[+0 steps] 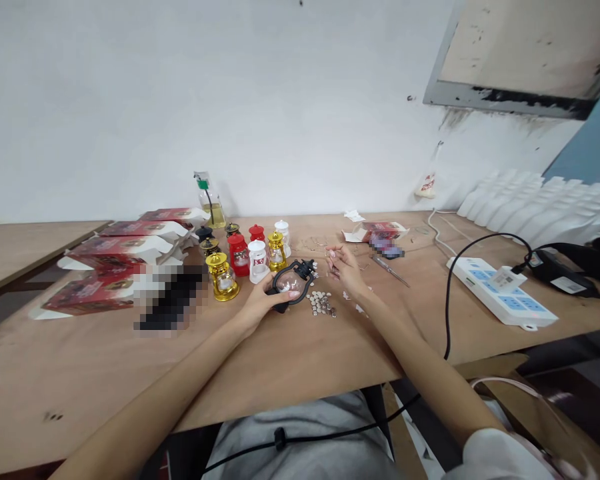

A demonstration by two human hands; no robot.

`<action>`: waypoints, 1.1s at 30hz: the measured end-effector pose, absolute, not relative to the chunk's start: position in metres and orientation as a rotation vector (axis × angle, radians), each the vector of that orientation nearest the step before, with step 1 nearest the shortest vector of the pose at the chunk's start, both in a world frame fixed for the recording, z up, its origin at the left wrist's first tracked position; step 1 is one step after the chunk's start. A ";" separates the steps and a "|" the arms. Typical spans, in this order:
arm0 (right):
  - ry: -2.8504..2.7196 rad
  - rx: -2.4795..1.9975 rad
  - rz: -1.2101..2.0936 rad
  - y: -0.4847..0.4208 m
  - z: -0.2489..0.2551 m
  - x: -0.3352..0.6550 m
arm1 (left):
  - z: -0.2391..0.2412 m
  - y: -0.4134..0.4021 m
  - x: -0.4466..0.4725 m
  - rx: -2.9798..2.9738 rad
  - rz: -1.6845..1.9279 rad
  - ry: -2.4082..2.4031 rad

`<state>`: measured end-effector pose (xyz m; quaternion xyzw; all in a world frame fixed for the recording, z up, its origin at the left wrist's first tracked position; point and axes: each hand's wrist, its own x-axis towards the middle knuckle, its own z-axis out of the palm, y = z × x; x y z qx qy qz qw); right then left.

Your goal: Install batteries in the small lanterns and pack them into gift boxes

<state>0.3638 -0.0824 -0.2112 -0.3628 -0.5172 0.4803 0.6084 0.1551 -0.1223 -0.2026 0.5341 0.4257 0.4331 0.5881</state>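
Roughly at the middle of the wooden table (290,360), the left hand (259,303) grasps a black lantern (293,280) that lies on its side, clear globe up, fingers curled around its near end. The right hand (347,269) hovers just right of the lantern, apart from it. Its fingertips are drawn together, but whether they pinch anything is too small to tell.

Between the two hands, slightly nearer, a small heap of button cells (321,303) lies on the wood, just beside the lantern's right end.

Left of and beyond the held lantern stands a cluster of little upright lanterns. A gold lantern (223,277) is nearest, then a red lantern (239,254) and a white lantern (257,261), with more in gold, white, red and black farther back. Behind them, near the wall, stands a clear bottle (211,205) of yellowish liquid.

Farther left, red boxes (130,250) lie stacked and fanned out. To the right of the right hand, a slim metal tool (390,271) lies flat. Well to the right, a white power strip (500,291) rests on the table, with a black cable (447,313) running from it over the near edge. Rows of white moulded parts (530,203) line the far right.
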 end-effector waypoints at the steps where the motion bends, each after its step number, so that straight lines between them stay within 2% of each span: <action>1: -1.194 -0.840 1.109 -0.082 -0.212 0.364 | -0.203 -0.122 0.155 1.241 1.011 0.993; 28: -1.253 -0.859 1.087 -0.082 -0.216 0.358 | -0.206 -0.120 0.151 0.986 0.909 0.844; 33: -1.316 -0.864 1.109 -0.086 -0.213 0.357 | -0.202 -0.127 0.154 1.105 0.918 0.875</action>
